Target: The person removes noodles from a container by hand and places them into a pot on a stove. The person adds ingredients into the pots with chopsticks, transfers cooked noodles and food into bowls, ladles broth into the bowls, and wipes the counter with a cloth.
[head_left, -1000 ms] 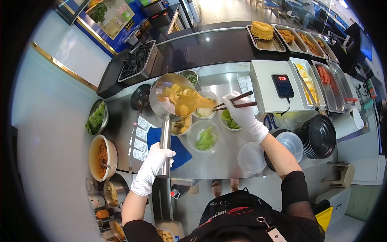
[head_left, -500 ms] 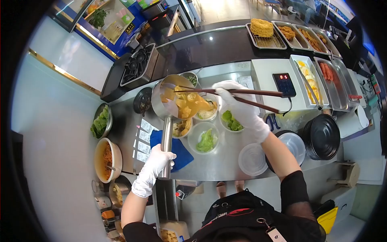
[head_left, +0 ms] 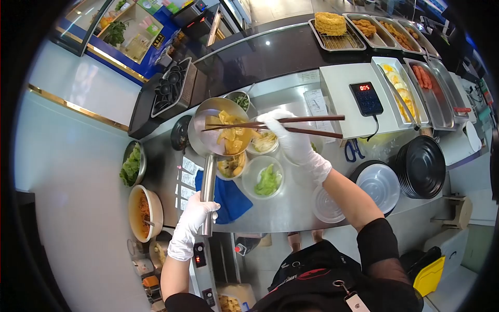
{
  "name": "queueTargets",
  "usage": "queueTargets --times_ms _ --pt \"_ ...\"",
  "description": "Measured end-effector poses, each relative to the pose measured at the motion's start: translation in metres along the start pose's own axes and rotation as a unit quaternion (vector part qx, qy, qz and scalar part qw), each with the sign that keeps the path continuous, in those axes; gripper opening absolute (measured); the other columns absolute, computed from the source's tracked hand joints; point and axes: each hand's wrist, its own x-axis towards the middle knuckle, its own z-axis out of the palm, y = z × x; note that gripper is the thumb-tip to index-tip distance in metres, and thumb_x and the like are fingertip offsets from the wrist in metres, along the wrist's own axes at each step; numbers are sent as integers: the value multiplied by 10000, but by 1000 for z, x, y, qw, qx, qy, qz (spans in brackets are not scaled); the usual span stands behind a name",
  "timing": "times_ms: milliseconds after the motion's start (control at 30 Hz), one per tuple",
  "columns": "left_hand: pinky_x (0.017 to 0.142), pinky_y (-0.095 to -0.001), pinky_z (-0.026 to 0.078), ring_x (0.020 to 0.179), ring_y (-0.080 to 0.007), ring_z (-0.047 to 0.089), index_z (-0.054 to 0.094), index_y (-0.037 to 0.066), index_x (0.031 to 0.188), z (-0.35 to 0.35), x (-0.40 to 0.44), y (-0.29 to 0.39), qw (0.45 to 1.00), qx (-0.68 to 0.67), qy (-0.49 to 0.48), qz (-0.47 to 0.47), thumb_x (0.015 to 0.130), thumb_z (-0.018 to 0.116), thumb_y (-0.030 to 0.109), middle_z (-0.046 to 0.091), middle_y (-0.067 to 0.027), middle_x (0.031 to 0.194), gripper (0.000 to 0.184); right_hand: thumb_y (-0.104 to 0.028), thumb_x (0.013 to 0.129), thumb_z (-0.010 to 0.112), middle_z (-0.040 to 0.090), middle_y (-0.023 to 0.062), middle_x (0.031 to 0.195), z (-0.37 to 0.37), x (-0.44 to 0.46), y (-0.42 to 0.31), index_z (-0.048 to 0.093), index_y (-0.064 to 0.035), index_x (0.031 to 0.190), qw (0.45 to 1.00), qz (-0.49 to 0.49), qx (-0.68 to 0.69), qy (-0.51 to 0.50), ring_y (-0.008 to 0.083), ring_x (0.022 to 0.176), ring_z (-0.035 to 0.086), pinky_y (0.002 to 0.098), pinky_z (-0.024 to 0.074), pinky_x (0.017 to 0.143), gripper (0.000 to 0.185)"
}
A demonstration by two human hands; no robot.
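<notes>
My left hand (head_left: 197, 214), in a white glove, is wrapped round the metal handle of a saucepan (head_left: 200, 148). The pan is held tilted over the counter, and yellowish sheet-like food (head_left: 232, 136) lies along its right side. Gloved too, my right hand (head_left: 292, 141) grips a pair of long brown chopsticks (head_left: 312, 118), whose tips reach into the pan. Just right of the pan is a bowl of pale food (head_left: 266, 141), partly covered by my right hand. Below the pan sits a bowl with yellowish pieces (head_left: 228, 167), beside a clear bowl with lettuce (head_left: 269, 179).
A blue cloth (head_left: 228, 200) and paper slips (head_left: 187, 179) lie near the handle. Clear lids (head_left: 328, 204), blue-handled scissors (head_left: 353, 151) and stacked black bowls (head_left: 423, 166) are to the right. Trays of fried food (head_left: 366, 26) line the back; a lettuce bowl (head_left: 131, 162) stands left.
The chopsticks and my right hand have shifted left. Food that stretched over the pan's right rim toward the bowl now lies mostly within the pan, with less of it visible.
</notes>
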Motion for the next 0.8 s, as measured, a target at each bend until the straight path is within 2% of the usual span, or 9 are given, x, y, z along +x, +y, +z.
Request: queueTargets --times_ms 33,133,267,333,400,533,800 --pt "478 -290 489 530 -155 576 468 22 887 0 -1 1 1000 -6 -2 0 734 665 19 559 -73 694 249 -72 883 608 636 39 877 7 3 -2 636 -14 917 998 -10 -53 -9 117 826 602 257 478 747 73" --pt "477 -288 486 526 -154 575 470 19 884 2 -2 1 1000 0 -2 3 734 665 19 559 -72 689 246 -79 883 607 629 42 871 18 13 4 632 -16 913 995 -54 -82 -16 114 826 594 260 474 746 75" --pt "483 -288 484 533 -156 578 470 11 891 1 1 -1 1000 12 1 5 733 666 18 562 -76 697 251 -83 889 594 615 46 863 -2 4 14 626 -15 895 994 -16 -103 25 115 838 587 266 472 771 76" --pt "491 -294 486 538 -160 582 469 7 898 1 -1 3 1000 24 2 -1 734 665 18 560 -80 700 257 -87 891 594 603 34 852 -12 1 13 617 -17 888 994 -39 -99 22 112 827 584 264 472 771 73" --pt "495 -299 490 538 -164 583 464 6 905 2 0 3 999 38 5 10 736 667 23 556 -82 698 265 -41 893 590 644 55 928 -13 7 6 650 -2 904 992 -61 -112 19 123 874 593 265 475 806 73" --pt "495 -301 491 536 -168 584 459 5 906 5 -1 8 998 64 10 12 737 669 23 554 -83 700 270 -39 894 586 650 51 911 -17 9 16 639 5 906 996 2 -92 18 117 860 599 270 484 796 70" --pt "487 -300 490 527 -168 579 438 -5 936 8 2 9 998 62 19 17 741 653 -4 545 -85 707 290 -22 885 594 652 43 888 -26 -7 5 634 9 905 989 -25 -144 -6 119 844 603 262 481 794 53"
